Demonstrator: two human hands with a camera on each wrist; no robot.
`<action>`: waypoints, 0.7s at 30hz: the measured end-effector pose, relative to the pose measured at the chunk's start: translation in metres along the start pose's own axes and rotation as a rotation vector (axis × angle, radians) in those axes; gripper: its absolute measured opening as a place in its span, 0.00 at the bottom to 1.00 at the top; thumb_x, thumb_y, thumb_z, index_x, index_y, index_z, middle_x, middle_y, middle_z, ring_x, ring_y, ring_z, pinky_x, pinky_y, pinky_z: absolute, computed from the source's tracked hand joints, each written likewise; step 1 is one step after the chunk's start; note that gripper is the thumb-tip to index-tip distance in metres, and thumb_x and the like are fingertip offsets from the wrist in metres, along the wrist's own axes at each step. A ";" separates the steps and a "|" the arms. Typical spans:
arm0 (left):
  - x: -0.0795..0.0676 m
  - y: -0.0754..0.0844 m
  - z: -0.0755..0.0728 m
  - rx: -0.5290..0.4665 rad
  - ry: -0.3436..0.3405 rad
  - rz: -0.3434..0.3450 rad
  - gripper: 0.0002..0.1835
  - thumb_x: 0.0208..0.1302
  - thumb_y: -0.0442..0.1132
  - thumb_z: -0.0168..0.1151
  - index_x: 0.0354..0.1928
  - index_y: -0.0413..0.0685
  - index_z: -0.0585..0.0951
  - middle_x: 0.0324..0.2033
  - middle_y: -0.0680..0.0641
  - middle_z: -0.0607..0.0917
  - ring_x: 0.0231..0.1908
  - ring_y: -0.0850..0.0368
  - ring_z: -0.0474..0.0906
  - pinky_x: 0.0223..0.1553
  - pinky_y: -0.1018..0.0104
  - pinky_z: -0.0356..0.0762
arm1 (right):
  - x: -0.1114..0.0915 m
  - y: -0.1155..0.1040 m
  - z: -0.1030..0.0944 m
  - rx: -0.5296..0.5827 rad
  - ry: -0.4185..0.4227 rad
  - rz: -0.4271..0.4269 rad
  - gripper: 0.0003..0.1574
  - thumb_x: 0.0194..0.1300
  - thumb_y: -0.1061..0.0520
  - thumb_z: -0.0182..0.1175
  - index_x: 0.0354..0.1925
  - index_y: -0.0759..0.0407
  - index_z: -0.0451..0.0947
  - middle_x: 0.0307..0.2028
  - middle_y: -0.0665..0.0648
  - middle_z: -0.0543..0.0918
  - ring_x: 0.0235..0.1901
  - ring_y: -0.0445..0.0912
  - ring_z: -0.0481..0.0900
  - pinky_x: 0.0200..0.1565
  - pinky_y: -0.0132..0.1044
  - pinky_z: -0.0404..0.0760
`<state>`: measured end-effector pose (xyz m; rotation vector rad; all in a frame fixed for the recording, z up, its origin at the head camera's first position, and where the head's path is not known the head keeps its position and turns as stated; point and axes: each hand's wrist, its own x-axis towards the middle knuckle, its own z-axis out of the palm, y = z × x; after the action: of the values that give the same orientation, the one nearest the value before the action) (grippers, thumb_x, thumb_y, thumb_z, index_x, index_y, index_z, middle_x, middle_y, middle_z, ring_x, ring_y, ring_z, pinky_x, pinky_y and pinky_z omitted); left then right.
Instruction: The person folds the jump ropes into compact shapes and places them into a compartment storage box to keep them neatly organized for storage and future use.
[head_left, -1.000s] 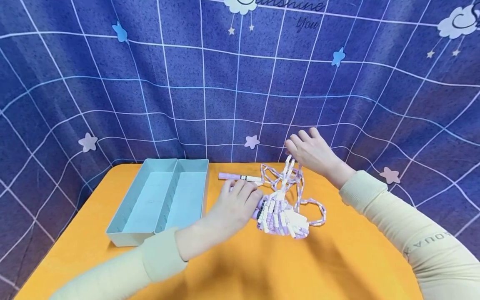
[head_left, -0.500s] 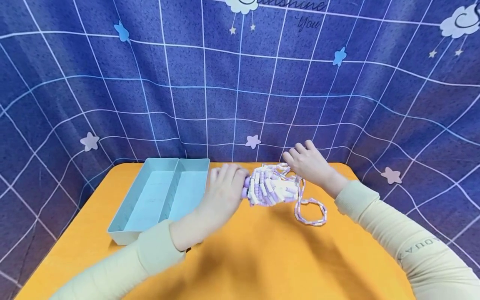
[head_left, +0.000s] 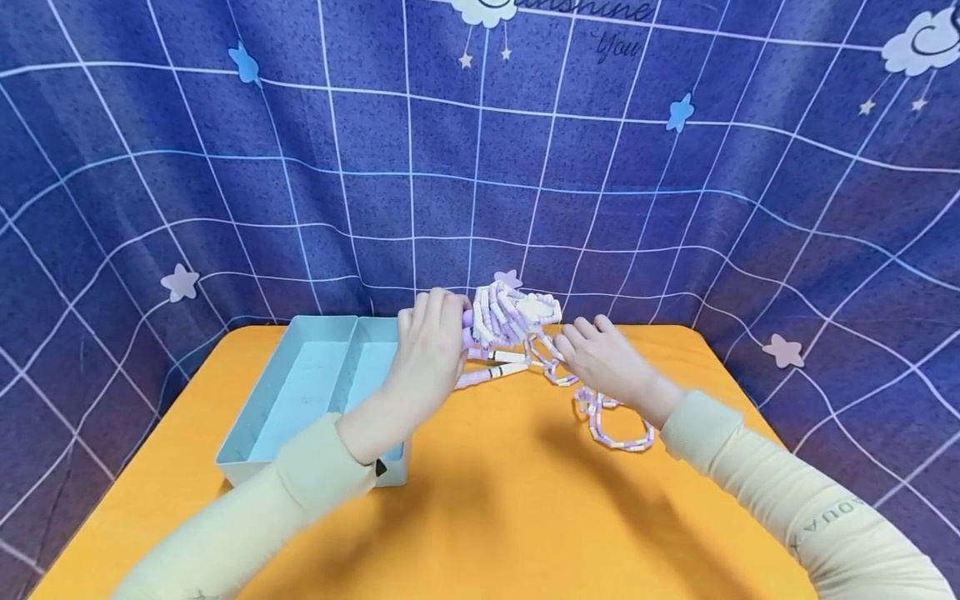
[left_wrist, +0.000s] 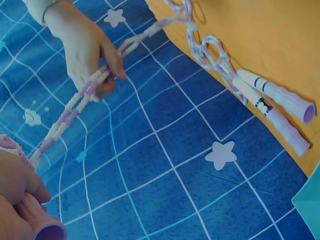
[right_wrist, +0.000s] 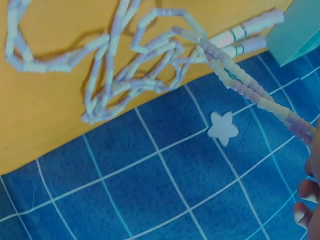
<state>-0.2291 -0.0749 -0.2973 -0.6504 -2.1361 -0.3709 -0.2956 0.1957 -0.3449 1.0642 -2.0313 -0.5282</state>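
My left hand (head_left: pixel 431 337) grips the lilac handles of a bundled beaded jump rope (head_left: pixel 513 315), raised above the back of the table. The white and lilac beads hang folded to the right of that hand. My right hand (head_left: pixel 603 358) holds a doubled beaded strand (right_wrist: pixel 245 92) with curled fingers. In the left wrist view the strand (left_wrist: pixel 70 112) runs between the right hand and the bundle, and on towards the table. Two more jump rope handles (left_wrist: pixel 270 115) lie at the table's back edge, with loose beaded loops (head_left: pixel 597 432) beside them.
A pale blue two-compartment box (head_left: pixel 258 467) stands on the left of the orange table (head_left: pixel 480 525), partly behind the left forearm. A blue star-patterned curtain (head_left: pixel 480 208) hangs right behind the table's back edge.
The left hand has lifted the bundled jump rope up and left, towards the curtain, uncovering the handles on the table. The right hand first moved down, then slightly left.
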 end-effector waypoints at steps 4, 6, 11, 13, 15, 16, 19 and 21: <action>0.004 -0.004 0.004 0.017 -0.006 -0.047 0.20 0.45 0.25 0.62 0.42 0.38 0.70 0.35 0.42 0.71 0.36 0.46 0.66 0.32 0.56 0.58 | 0.000 -0.010 -0.002 -0.008 0.004 -0.006 0.16 0.67 0.53 0.35 0.30 0.60 0.65 0.27 0.56 0.69 0.28 0.51 0.66 0.31 0.42 0.62; 0.006 -0.007 0.006 0.036 -0.018 -0.077 0.19 0.45 0.25 0.62 0.42 0.38 0.70 0.35 0.42 0.71 0.36 0.46 0.66 0.31 0.56 0.59 | -0.001 -0.016 -0.004 -0.028 -0.001 -0.020 0.15 0.67 0.54 0.36 0.30 0.60 0.66 0.28 0.55 0.69 0.28 0.50 0.66 0.31 0.42 0.63; 0.009 -0.015 0.013 0.078 -0.069 -0.144 0.20 0.45 0.25 0.62 0.42 0.38 0.69 0.35 0.42 0.70 0.37 0.45 0.66 0.31 0.55 0.59 | -0.001 -0.031 -0.013 -0.055 -0.015 -0.047 0.15 0.65 0.54 0.36 0.33 0.60 0.68 0.31 0.56 0.72 0.31 0.52 0.70 0.34 0.43 0.65; 0.008 -0.018 0.016 0.098 -0.090 -0.161 0.20 0.45 0.26 0.64 0.42 0.38 0.69 0.34 0.42 0.70 0.37 0.45 0.66 0.31 0.54 0.59 | 0.000 -0.038 -0.017 -0.040 -0.014 -0.051 0.16 0.66 0.54 0.35 0.34 0.60 0.68 0.31 0.56 0.73 0.33 0.52 0.71 0.35 0.44 0.66; 0.007 -0.020 0.020 0.121 -0.102 -0.171 0.19 0.46 0.27 0.64 0.41 0.38 0.69 0.34 0.41 0.70 0.37 0.44 0.66 0.31 0.54 0.59 | 0.001 -0.044 -0.021 -0.018 -0.014 -0.056 0.16 0.68 0.54 0.33 0.34 0.59 0.67 0.31 0.56 0.72 0.33 0.52 0.70 0.35 0.44 0.66; 0.006 -0.022 0.022 0.138 -0.107 -0.176 0.17 0.48 0.27 0.63 0.40 0.38 0.69 0.33 0.41 0.70 0.36 0.44 0.66 0.31 0.54 0.59 | 0.002 -0.046 -0.023 -0.009 -0.017 -0.057 0.17 0.69 0.55 0.32 0.33 0.59 0.67 0.31 0.55 0.72 0.33 0.52 0.70 0.35 0.44 0.65; 0.004 -0.024 0.028 0.187 -0.108 -0.181 0.09 0.56 0.26 0.56 0.38 0.37 0.69 0.33 0.41 0.70 0.35 0.44 0.66 0.30 0.54 0.59 | 0.004 -0.054 -0.028 0.001 -0.031 -0.065 0.18 0.71 0.56 0.30 0.32 0.58 0.66 0.30 0.54 0.71 0.33 0.51 0.70 0.36 0.44 0.66; 0.002 -0.026 0.032 0.227 -0.105 -0.184 0.04 0.60 0.26 0.50 0.38 0.37 0.69 0.33 0.40 0.70 0.35 0.44 0.66 0.30 0.53 0.60 | 0.006 -0.058 -0.031 -0.004 -0.034 -0.071 0.19 0.71 0.57 0.28 0.31 0.58 0.65 0.29 0.54 0.71 0.32 0.50 0.70 0.37 0.43 0.66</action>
<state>-0.2662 -0.0806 -0.3153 -0.3513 -2.3035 -0.1922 -0.2438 0.1575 -0.3608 1.1352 -2.0270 -0.5897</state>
